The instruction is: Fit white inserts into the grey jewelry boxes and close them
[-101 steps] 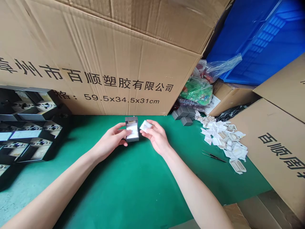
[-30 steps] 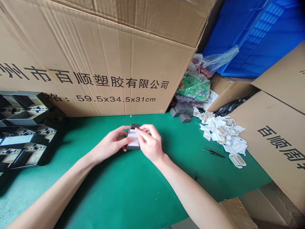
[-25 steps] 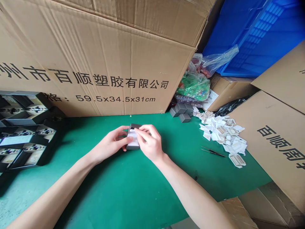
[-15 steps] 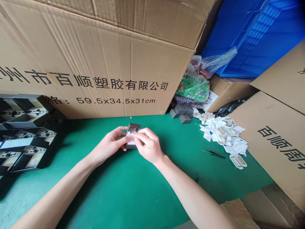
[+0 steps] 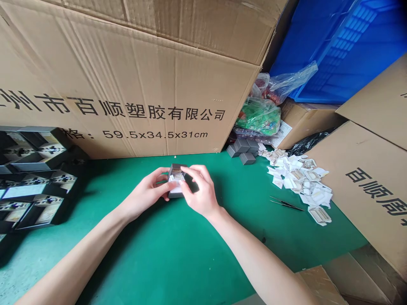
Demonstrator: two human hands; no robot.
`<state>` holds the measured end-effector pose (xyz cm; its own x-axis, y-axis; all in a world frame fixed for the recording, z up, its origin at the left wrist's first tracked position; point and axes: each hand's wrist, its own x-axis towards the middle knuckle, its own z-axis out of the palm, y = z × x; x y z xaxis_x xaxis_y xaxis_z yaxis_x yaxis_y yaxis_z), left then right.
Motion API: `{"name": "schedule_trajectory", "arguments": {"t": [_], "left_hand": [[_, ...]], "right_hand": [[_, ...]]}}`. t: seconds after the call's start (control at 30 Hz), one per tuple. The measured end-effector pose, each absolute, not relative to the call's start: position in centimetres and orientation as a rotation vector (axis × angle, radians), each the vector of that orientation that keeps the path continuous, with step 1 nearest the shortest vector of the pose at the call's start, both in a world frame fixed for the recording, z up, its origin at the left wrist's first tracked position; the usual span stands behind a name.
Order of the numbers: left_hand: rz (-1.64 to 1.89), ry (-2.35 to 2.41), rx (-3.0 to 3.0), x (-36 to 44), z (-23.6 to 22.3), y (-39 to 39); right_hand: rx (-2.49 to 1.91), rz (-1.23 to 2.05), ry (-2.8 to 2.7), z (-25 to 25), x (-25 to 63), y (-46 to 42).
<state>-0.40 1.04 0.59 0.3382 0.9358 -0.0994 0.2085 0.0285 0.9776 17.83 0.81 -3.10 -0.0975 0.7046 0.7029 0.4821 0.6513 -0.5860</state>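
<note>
A small dark grey hinged jewellery box (image 5: 176, 195) stands with its lid up near the middle of the table, a whitish insert (image 5: 175, 179) inside it. My left hand (image 5: 154, 186) grips the box from the left, its thumb over the front and the other fingers round the side. On the right side, my right hand (image 5: 201, 189) has its forefinger at the lid's edge and its thumb near the insert. Those two are spread apart across the box, and part of the contact is hidden.
Grey boxes with inserts (image 5: 38, 186) are stacked at the left. Several closed grey boxes (image 5: 247, 158), a heap of white pieces (image 5: 294, 178) and tweezers (image 5: 286, 203) lie right. A large carton (image 5: 136, 76) walls the back; another carton (image 5: 375, 169) and a blue crate (image 5: 305, 51) stand right.
My right hand's fingers have opened from a pinch over the insert. The forefinger has risen to the lid's edge, and the left hand keeps its hold on the box.
</note>
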Motion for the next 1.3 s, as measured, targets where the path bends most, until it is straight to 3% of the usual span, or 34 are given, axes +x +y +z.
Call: {"name": "schedule_trajectory", "arguments": {"t": [0.37,1.3], "left_hand": [[0.843,1.105,1.468,-0.32,0.43,1.02],[0.733,1.074,1.466,-0.22,0.39,0.92]], "right_hand": [[-0.935,0.471,-1.684,-2.46,17.86,1.04],[-1.007,0.411,-1.665,-2.95,17.98,1.20]]}}
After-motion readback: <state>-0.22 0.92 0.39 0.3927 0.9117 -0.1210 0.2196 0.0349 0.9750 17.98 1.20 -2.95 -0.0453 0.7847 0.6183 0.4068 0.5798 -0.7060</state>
